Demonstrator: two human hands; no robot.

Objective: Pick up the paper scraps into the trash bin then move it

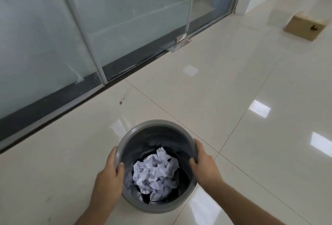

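- Nearest us, at the lower middle of the frame, our left hand grips the left side of the rim, thumb hooked inside and fingers wrapped down the outer wall.
- Our right hand grasps the opposite side in the same way, thumb over the lip, so both hands are clamped on the trash bin.
- The bin is a round grey plastic pail with a smooth rolled rim; a dark liner sags in loose folds inside it.
- The paper scraps lie crumpled at the bottom, white and sharply creased (we see none left on the floor around the bin).
- We judge the gathering step done and the moving step in hand; whether the bin is lifted or rests on the tile floor we cannot tell.
- The next move calls for an even two-handed carry, keeping the bin upright so the light scraps stay in.
- The floor is glossy cream tile with thin dark joints and bright reflections.
- Frosted glass doors fill the upper left, and a cardboard box sits at the upper right, well apart.
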